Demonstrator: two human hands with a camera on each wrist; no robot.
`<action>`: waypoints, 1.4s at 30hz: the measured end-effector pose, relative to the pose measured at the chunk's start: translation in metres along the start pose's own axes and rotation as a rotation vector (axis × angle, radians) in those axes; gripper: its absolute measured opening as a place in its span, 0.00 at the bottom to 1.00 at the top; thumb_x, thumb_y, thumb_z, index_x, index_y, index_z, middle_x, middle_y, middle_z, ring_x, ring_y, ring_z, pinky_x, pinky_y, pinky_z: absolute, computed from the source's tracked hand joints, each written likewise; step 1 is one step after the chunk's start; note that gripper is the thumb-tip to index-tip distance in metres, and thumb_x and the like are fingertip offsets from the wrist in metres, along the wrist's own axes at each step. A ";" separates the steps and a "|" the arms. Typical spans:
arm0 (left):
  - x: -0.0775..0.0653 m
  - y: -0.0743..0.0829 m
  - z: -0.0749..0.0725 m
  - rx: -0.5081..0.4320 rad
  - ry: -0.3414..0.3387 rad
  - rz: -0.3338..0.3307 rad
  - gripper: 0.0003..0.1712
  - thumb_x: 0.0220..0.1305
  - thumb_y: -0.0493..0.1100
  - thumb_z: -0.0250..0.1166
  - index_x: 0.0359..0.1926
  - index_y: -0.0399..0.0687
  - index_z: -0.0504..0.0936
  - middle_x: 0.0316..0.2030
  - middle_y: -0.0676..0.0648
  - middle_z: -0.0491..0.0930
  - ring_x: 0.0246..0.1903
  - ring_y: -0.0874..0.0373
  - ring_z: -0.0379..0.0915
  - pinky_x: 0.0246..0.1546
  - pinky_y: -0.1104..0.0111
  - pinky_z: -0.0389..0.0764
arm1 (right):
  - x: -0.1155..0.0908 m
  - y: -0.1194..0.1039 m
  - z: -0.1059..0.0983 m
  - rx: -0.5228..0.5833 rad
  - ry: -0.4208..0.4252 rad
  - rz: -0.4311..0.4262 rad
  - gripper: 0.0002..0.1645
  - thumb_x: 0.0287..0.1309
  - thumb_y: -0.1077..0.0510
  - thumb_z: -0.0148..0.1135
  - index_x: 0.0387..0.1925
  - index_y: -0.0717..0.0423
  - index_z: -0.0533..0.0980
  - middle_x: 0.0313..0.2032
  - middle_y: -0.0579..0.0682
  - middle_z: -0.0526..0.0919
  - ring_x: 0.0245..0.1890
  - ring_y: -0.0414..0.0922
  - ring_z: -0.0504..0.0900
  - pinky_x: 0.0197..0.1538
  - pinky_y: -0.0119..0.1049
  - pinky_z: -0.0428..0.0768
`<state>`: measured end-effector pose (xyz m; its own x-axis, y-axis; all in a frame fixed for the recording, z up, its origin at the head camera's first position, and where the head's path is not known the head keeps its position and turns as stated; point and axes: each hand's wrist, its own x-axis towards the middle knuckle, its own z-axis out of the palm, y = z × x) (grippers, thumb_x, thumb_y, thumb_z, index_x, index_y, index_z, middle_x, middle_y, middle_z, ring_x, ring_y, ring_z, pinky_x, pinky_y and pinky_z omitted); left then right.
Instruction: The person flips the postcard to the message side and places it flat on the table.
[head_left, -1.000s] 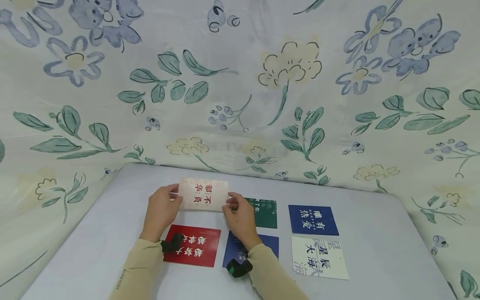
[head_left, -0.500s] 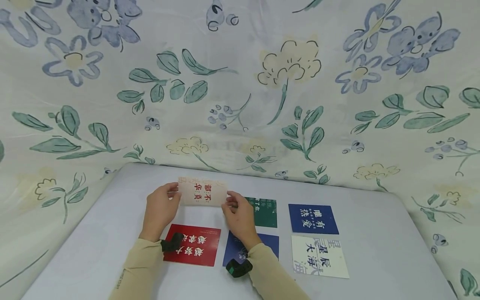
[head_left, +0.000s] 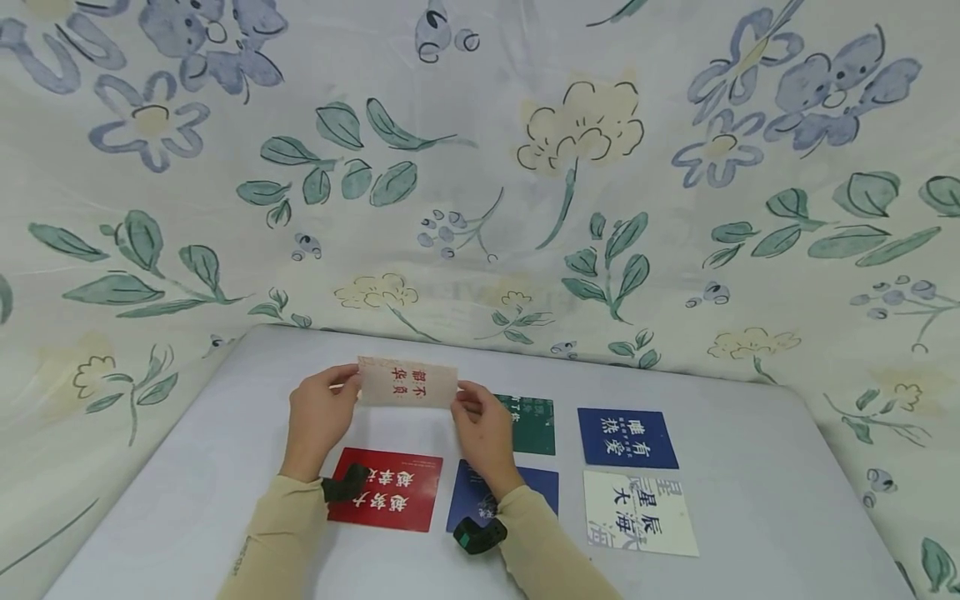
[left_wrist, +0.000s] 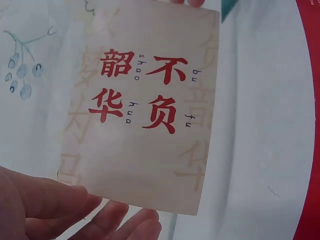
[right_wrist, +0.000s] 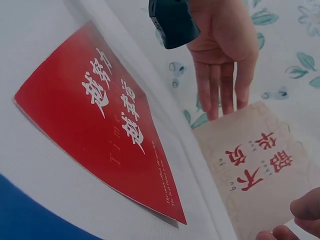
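Note:
Both hands hold a cream card [head_left: 408,392] with red Chinese characters above the far left part of the table. My left hand [head_left: 322,421] pinches its left edge, with thumb and fingertips at that side in the left wrist view. At the opposite edge, my right hand [head_left: 486,429] grips the card between thumb and fingers. The printed face of the card [left_wrist: 135,160] fills the middle of the left wrist view. Nearer the body, a red card [head_left: 390,500] with white characters lies below the left hand. Under the right forearm is a partly covered navy card [head_left: 536,493].
A green card [head_left: 534,429] lies partly hidden behind the right hand. Farther right, a blue card [head_left: 628,437] lies above a white card [head_left: 652,533] with blue characters. Floral cloth [head_left: 480,208] hangs behind the pale table [head_left: 750,467].
The cream card has tilted and looks shallower in the head view, its near edge higher. The right-hand fingers have shifted slightly at its edge. The cards on the table have stayed put.

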<state>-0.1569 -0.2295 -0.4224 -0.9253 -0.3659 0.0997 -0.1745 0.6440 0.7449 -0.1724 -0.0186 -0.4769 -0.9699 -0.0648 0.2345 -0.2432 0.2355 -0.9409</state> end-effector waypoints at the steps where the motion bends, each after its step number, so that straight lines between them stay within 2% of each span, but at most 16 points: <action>1: 0.000 0.000 0.000 -0.007 0.002 -0.003 0.21 0.75 0.42 0.57 0.61 0.34 0.79 0.52 0.32 0.82 0.49 0.38 0.82 0.43 0.50 0.85 | 0.000 0.000 0.000 0.001 0.003 -0.001 0.18 0.67 0.62 0.61 0.57 0.61 0.79 0.47 0.56 0.84 0.48 0.50 0.85 0.51 0.37 0.84; 7: 0.000 0.000 -0.001 -0.036 -0.002 -0.010 0.21 0.76 0.44 0.55 0.61 0.33 0.79 0.51 0.32 0.82 0.49 0.39 0.83 0.46 0.48 0.84 | 0.000 -0.002 -0.001 -0.009 0.020 0.003 0.18 0.68 0.61 0.60 0.58 0.61 0.79 0.49 0.55 0.85 0.49 0.49 0.85 0.51 0.38 0.84; 12: 0.002 -0.001 -0.003 -0.102 -0.054 -0.040 0.23 0.77 0.44 0.53 0.61 0.28 0.77 0.50 0.30 0.82 0.47 0.40 0.84 0.49 0.52 0.82 | 0.000 -0.001 -0.001 -0.028 0.042 0.003 0.18 0.70 0.59 0.59 0.57 0.60 0.80 0.52 0.55 0.85 0.49 0.48 0.85 0.50 0.38 0.84; 17: 0.003 -0.001 -0.006 -0.168 -0.095 -0.073 0.24 0.78 0.43 0.52 0.61 0.25 0.75 0.52 0.28 0.80 0.48 0.39 0.83 0.47 0.57 0.82 | 0.000 0.001 -0.001 0.006 0.051 0.005 0.17 0.71 0.58 0.59 0.56 0.61 0.80 0.49 0.56 0.86 0.45 0.47 0.87 0.47 0.38 0.85; 25: 0.004 -0.005 -0.004 -0.227 -0.092 -0.084 0.24 0.79 0.44 0.51 0.60 0.26 0.76 0.54 0.28 0.80 0.52 0.38 0.81 0.49 0.57 0.82 | 0.001 0.000 -0.003 0.034 0.048 0.044 0.17 0.73 0.56 0.56 0.54 0.61 0.81 0.45 0.56 0.87 0.44 0.47 0.87 0.46 0.36 0.85; 28: 0.014 -0.025 0.007 -0.238 -0.061 -0.084 0.26 0.78 0.49 0.52 0.59 0.30 0.79 0.52 0.32 0.82 0.51 0.41 0.82 0.44 0.63 0.83 | 0.002 0.001 -0.003 0.042 0.050 0.049 0.18 0.74 0.56 0.55 0.54 0.63 0.81 0.44 0.56 0.88 0.44 0.48 0.88 0.46 0.35 0.85; 32: 0.035 -0.068 0.029 -0.223 -0.032 -0.054 0.31 0.76 0.59 0.53 0.57 0.36 0.81 0.50 0.39 0.84 0.48 0.47 0.85 0.39 0.71 0.84 | 0.003 0.002 -0.002 0.063 0.044 0.057 0.19 0.74 0.56 0.55 0.53 0.66 0.81 0.43 0.56 0.88 0.43 0.48 0.88 0.45 0.34 0.85; 34: 0.040 -0.075 0.032 -0.217 -0.046 -0.043 0.33 0.75 0.62 0.52 0.57 0.36 0.81 0.51 0.39 0.84 0.47 0.48 0.85 0.37 0.73 0.84 | 0.003 0.002 -0.002 0.071 0.039 0.061 0.19 0.74 0.55 0.55 0.53 0.66 0.81 0.43 0.58 0.88 0.43 0.49 0.88 0.45 0.34 0.85; 36: 0.035 -0.066 0.025 -0.234 -0.067 -0.055 0.33 0.75 0.61 0.53 0.58 0.35 0.81 0.52 0.37 0.83 0.49 0.47 0.84 0.40 0.70 0.84 | 0.003 0.002 -0.002 0.074 0.034 0.068 0.19 0.75 0.54 0.54 0.53 0.65 0.81 0.43 0.58 0.88 0.43 0.49 0.88 0.46 0.34 0.85; 40: 0.016 -0.028 0.000 -0.273 -0.137 -0.075 0.29 0.77 0.53 0.54 0.59 0.28 0.78 0.55 0.31 0.80 0.52 0.42 0.82 0.46 0.64 0.83 | 0.003 0.001 -0.003 0.066 0.029 0.091 0.20 0.75 0.52 0.53 0.53 0.63 0.82 0.41 0.58 0.88 0.40 0.47 0.88 0.46 0.36 0.85; 42: 0.010 -0.016 -0.010 -0.287 -0.179 -0.069 0.29 0.78 0.50 0.53 0.61 0.25 0.75 0.56 0.29 0.78 0.53 0.40 0.81 0.50 0.60 0.81 | 0.003 0.001 -0.003 0.061 0.025 0.103 0.21 0.75 0.51 0.54 0.53 0.63 0.82 0.39 0.56 0.88 0.38 0.46 0.88 0.45 0.37 0.86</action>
<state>-0.1595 -0.2502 -0.4267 -0.9634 -0.2620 -0.0563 -0.1607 0.3968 0.9037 -0.1753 -0.0153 -0.4764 -0.9899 -0.0188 0.1408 -0.1419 0.1799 -0.9734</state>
